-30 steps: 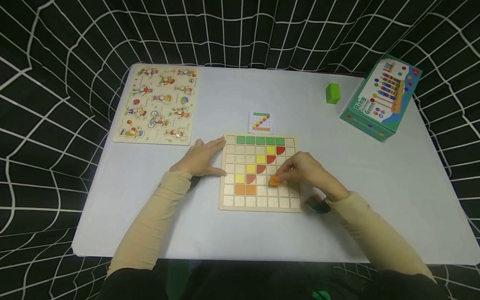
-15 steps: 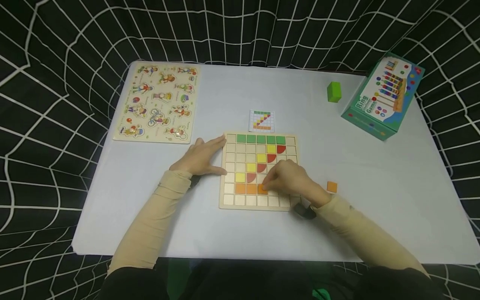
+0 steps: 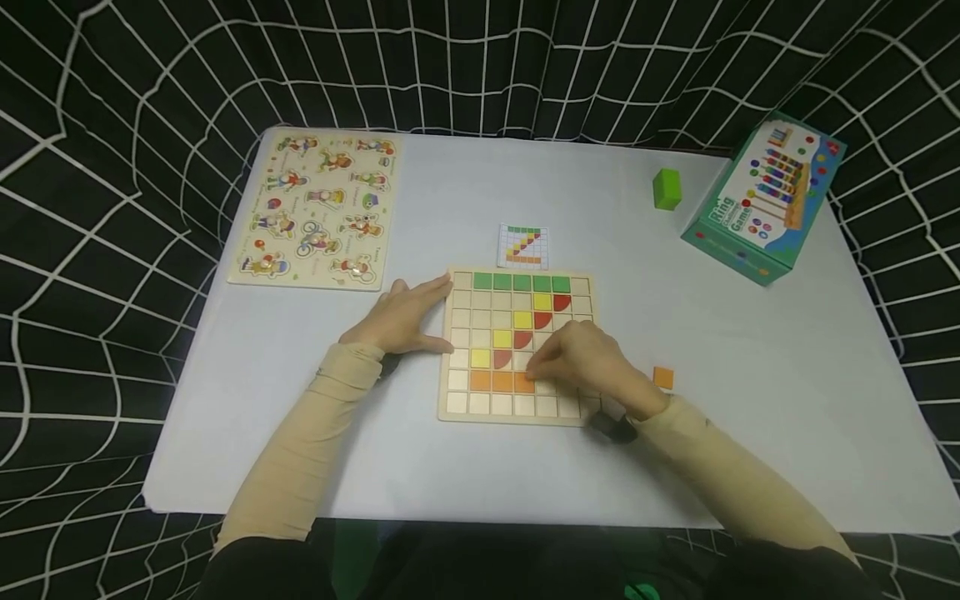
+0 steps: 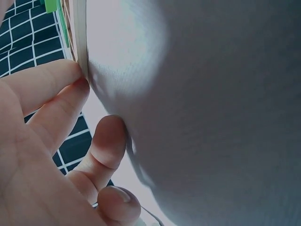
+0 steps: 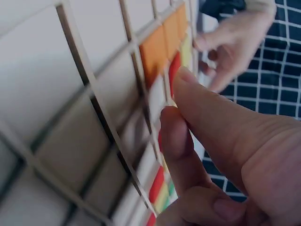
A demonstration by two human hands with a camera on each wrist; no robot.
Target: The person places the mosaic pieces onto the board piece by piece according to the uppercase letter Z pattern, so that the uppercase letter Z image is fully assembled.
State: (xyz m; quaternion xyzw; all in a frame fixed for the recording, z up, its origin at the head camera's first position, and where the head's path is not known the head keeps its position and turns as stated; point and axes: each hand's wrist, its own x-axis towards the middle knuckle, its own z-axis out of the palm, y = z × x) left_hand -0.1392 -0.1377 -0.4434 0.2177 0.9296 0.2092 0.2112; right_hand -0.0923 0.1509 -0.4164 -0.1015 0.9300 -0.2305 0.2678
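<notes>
A wooden grid board (image 3: 457,407) lies on the table, bearing green, yellow, red and orange pieces. My left hand (image 3: 396,317) has its fingers spread, with thumb and fingertips against the board's left edge; the left wrist view shows fingertips touching that edge. Over the lower middle of the board is my right hand (image 3: 581,362), its thumb and index finger (image 5: 171,136) curled close together with nothing visible between them. Just beside those fingertips, an orange square tile (image 5: 154,52) sits in its cell, third in the orange row. Another orange tile (image 3: 663,377) lies loose right of the board.
Behind the board lies a small pattern card (image 3: 522,247). A wooden picture puzzle (image 3: 315,208) occupies the back left. At the back right are a green block (image 3: 667,189) and a ring game box (image 3: 765,200). Netting over dark cloth surrounds the table.
My right hand has moved left and down with an orange tile, which now sits in the third cell of the orange row. The loose orange tile has come into view. My left hand stays put.
</notes>
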